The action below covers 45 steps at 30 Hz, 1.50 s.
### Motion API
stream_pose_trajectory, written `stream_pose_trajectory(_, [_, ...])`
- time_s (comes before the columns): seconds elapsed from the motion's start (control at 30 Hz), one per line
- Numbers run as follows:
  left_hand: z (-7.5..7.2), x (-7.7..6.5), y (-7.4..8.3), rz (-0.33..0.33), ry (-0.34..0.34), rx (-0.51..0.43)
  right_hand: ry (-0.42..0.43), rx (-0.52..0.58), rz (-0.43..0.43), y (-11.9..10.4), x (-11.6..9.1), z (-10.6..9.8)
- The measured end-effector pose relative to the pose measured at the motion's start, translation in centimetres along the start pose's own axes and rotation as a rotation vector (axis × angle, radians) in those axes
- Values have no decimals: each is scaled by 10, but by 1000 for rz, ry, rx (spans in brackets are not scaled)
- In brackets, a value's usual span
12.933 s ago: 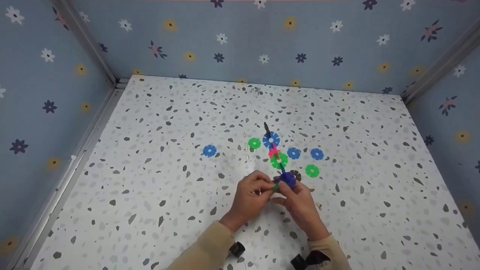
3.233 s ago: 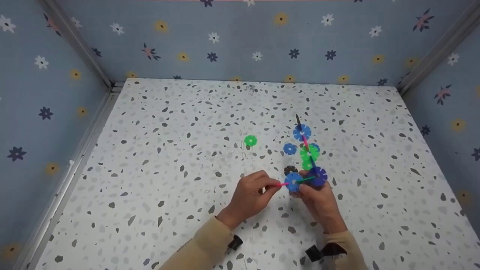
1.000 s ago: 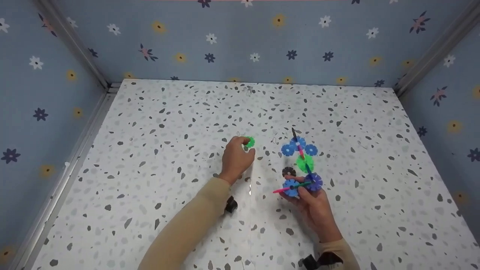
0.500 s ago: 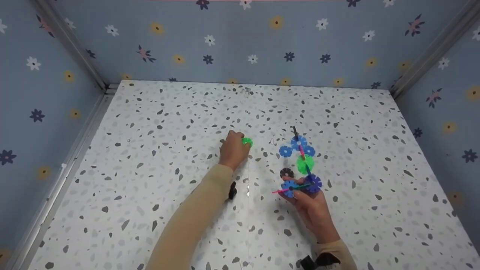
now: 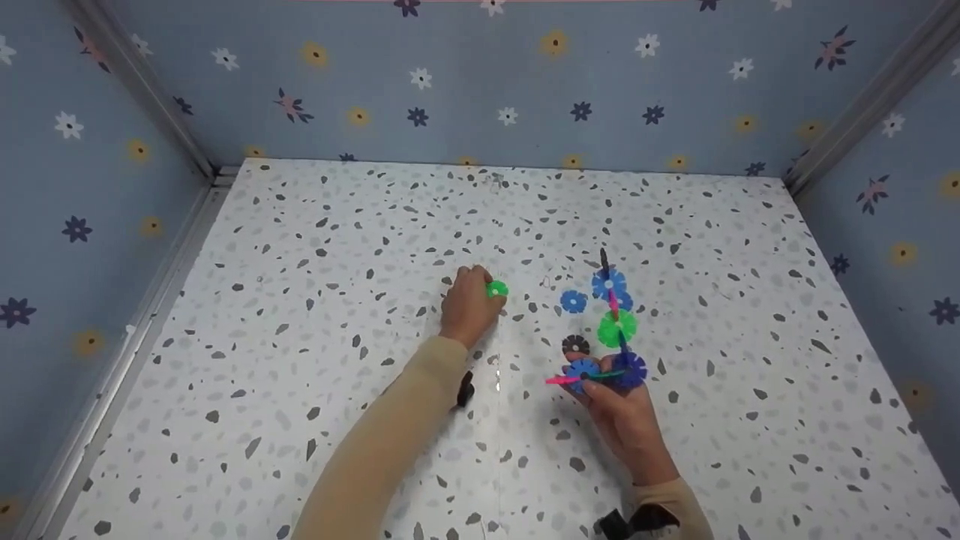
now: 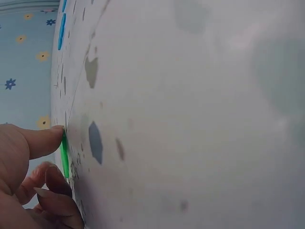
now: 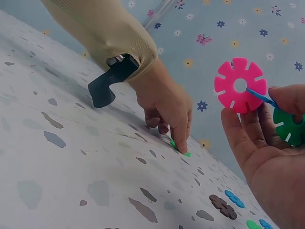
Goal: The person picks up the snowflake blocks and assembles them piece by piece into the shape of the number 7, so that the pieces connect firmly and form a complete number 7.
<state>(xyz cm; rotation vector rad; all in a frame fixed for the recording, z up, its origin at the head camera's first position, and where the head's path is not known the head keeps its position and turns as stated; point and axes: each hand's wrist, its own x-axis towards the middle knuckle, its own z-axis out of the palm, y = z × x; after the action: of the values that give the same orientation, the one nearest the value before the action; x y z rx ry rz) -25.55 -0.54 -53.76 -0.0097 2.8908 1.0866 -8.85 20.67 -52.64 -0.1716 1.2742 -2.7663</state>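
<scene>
My left hand (image 5: 470, 307) pinches a flat green notched disc (image 5: 496, 289) at the table surface. In the left wrist view, thumb and fingers sit at opposite edges of that green disc (image 6: 65, 155). My right hand (image 5: 622, 412) grips a chain of interlocking snowflake discs near its front end. A pink disc (image 7: 240, 86) ends the chain, slotted to a blue disc (image 5: 581, 367). Beyond them come a green disc seen edge-on, a purple disc (image 5: 636, 369), a dark blue one, a larger green one (image 5: 616, 328), pink, blue (image 5: 609, 283) and a dark tip piece (image 5: 604, 259).
Loose on the speckled table (image 5: 337, 300) lie a blue disc (image 5: 574, 301), a brown disc (image 5: 576, 344) and another blue disc (image 5: 624, 301), partly behind the chain. The right wrist view also shows a loose green disc (image 7: 253, 224). Flower-patterned walls (image 5: 480, 82) surround the table.
The blue disc from the left and a pink disc have joined the chain. My left hand has left the pink disc and moved left to the green disc. The chain has swung slightly right.
</scene>
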Motion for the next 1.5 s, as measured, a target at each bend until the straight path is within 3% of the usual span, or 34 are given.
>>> stream_pose_trajectory(0.17, [0, 1, -2, 20, -14, 33, 58, -16, 22, -1, 0, 3])
stream_pose_trajectory(0.37, [-1, 0, -3, 3, -30, -5, 108, -74, 32, 0, 0, 4])
stream_pose_trajectory(0.63, [-2, 0, -6, 21, -90, -12, 106, -47, 13, 2, 0, 5])
stream_pose_trajectory(0.8, [-3, -1, -11, 34, -108, -66, 94, -32, 3, 4, 0, 5])
stream_pose_trajectory(0.97, [-1, -8, -13, 68, -98, -132, 91, -5, -20, 3, 0, 5])
stream_pose_trajectory(1.2, [-2, -26, -10, 83, -117, -233, 149, -11, -16, 1, 2, 7])
stream_pose_trajectory(1.5, [-10, -63, -7, 172, -173, -553, 163, -5, -8, -1, 4, 9])
